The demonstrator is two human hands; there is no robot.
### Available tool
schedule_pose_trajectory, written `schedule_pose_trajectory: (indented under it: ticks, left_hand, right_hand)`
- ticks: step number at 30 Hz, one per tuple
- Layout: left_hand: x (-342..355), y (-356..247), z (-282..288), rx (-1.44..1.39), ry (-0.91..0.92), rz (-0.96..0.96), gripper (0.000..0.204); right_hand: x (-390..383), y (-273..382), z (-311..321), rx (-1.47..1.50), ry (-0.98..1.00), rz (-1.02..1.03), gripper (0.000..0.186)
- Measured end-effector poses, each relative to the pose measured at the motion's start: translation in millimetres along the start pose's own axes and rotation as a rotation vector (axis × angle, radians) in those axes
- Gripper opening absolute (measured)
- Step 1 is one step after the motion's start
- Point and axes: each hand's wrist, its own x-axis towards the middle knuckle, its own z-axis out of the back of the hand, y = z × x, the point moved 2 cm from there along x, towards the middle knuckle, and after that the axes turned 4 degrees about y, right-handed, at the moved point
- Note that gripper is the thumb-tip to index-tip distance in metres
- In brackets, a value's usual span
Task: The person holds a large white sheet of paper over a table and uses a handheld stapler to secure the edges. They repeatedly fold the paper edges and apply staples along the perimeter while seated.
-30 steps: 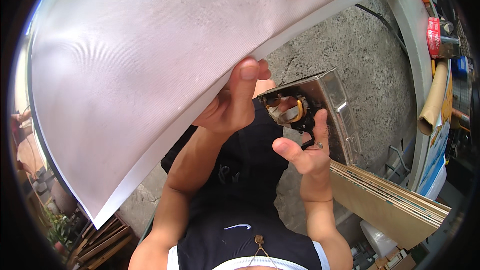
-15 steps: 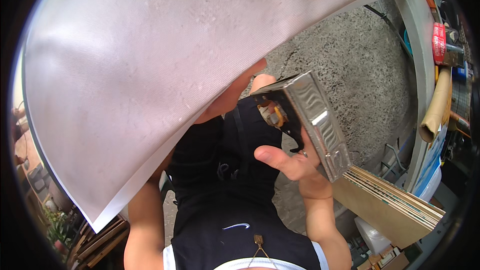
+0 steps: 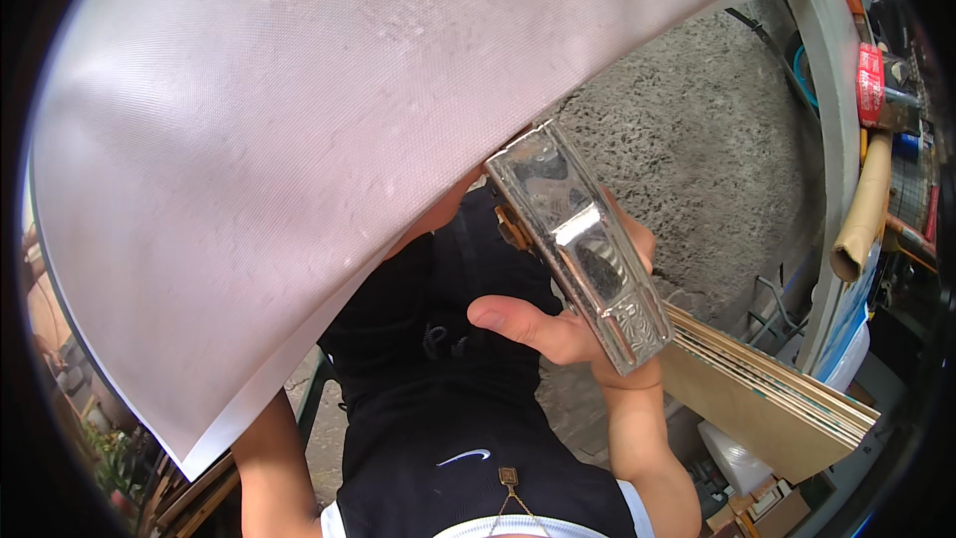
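Note:
My right hand (image 3: 558,334) is wrapped round a shiny metal box-shaped tool (image 3: 588,239), with the thumb sticking out to the left and fingers showing past its far right side. The tool is tilted, its upper end at the sheet's lower edge; I cannot tell whether they touch. A small brownish-yellow part shows on its left side. Above my lap spreads a large pale, fine-textured sheet (image 3: 279,120) with a white border. My left forearm (image 3: 274,468) runs up underneath this sheet, which hides my left hand.
Rough grey concrete (image 3: 697,120) lies beyond my knees. To the right lean several thin boards (image 3: 767,389), near a cardboard tube (image 3: 864,209) and a red-labelled roll (image 3: 871,85) on a shelf. Wooden planks (image 3: 194,498) and plants (image 3: 119,453) are at the lower left.
My right hand has moved slightly left and turned the metal tool, so its shiny face shows more and its dark side less. The large sheet has shifted slightly left and down.

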Motion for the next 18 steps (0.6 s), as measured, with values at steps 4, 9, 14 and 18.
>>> schedule_pose_trajectory:
  ticks: [4,9,14,18]
  left_hand:
    - [0.1,1.2,0.1,0.000,0.010,-0.004,0.019]
    - [-0.3,0.8,0.7,-0.003,0.021,-0.009,0.020]
    - [5.3,0.1,0.3,-0.028,0.026,-0.016,0.021]
    - [-0.9,0.8,3.5,-0.001,0.028,-0.011,0.022]
  right_hand:
    - [2.2,1.5,-0.1,-0.033,0.012,0.011,0.055]
    - [4.4,2.5,0.6,-0.062,0.015,0.004,0.049]
    - [9.2,4.3,4.9,-0.107,-0.010,0.025,0.046]
    - [5.9,2.8,-0.9,-0.237,0.005,0.017,0.053]
